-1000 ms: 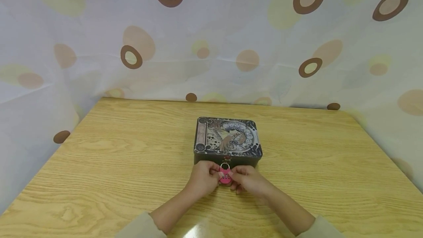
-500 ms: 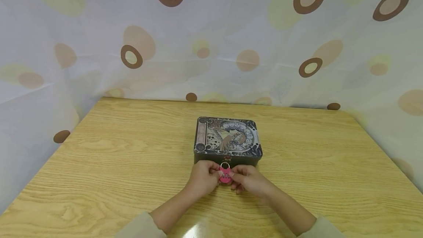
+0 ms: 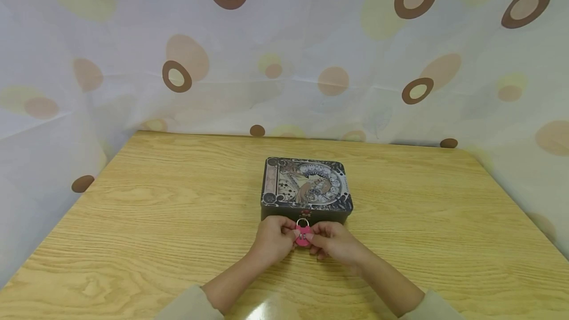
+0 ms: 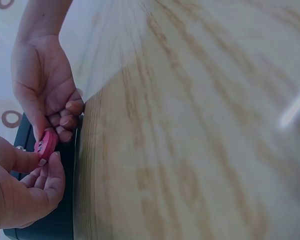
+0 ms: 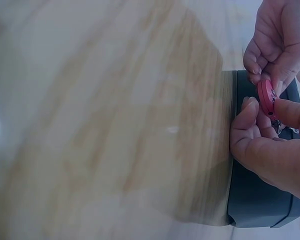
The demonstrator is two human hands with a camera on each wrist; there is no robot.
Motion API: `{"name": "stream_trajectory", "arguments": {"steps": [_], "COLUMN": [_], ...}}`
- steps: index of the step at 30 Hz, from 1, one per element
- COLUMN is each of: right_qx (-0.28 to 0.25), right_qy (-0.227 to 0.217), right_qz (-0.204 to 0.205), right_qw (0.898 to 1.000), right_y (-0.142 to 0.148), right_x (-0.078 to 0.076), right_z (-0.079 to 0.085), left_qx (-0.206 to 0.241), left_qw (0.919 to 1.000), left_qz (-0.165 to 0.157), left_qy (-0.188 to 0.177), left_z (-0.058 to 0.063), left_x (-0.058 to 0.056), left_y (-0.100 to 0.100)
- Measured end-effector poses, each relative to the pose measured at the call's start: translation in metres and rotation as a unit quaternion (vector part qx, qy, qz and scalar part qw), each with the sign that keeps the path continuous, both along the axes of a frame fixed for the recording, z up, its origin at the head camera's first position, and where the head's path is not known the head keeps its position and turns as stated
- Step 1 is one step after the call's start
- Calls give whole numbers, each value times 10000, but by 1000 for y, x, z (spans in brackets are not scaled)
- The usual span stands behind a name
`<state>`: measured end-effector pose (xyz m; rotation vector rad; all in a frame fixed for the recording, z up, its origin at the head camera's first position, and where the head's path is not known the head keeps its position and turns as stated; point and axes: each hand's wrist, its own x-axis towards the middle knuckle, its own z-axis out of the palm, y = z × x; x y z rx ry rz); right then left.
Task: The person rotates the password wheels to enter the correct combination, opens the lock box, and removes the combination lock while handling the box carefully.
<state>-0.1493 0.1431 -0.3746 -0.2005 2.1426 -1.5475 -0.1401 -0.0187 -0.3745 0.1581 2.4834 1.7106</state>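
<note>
A pink combination padlock [image 3: 303, 242] with number dials and a silver shackle sits at the front of a dark tin box [image 3: 306, 184] with a printed lid. My left hand [image 3: 272, 241] pinches the lock's left side between thumb and fingers. From the other side my right hand [image 3: 335, 242] grips it, the thumb lying over the dial at the right. Two dials show between the thumbs in the head view. In the left wrist view the padlock [image 4: 46, 144] is seen edge-on between both hands. The shackle stands up by the box's small metal clasp [image 3: 305, 213].
The box rests on a wood-grain table [image 3: 155, 211]. Behind it hangs a pale cloth [image 3: 284, 38] with brown and yellow ovals, also draped along both sides.
My right thumb has shifted slightly left over the padlock and now covers its right dial, where three dials showed before. The left hand and the box have stayed put.
</note>
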Motion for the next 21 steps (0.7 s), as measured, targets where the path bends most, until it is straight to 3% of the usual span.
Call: {"name": "stream_trajectory", "arguments": {"steps": [21], "right_qx": [148], "right_qy": [11], "right_qz": [-21], "right_qw": [9999], "right_y": [-3], "right_x": [0], "right_z": [0], "left_qx": [-124], "left_qw": [9999], "left_qz": [10], "left_qy": [58], "left_z": [0], "left_x": [1], "left_y": [0]}}
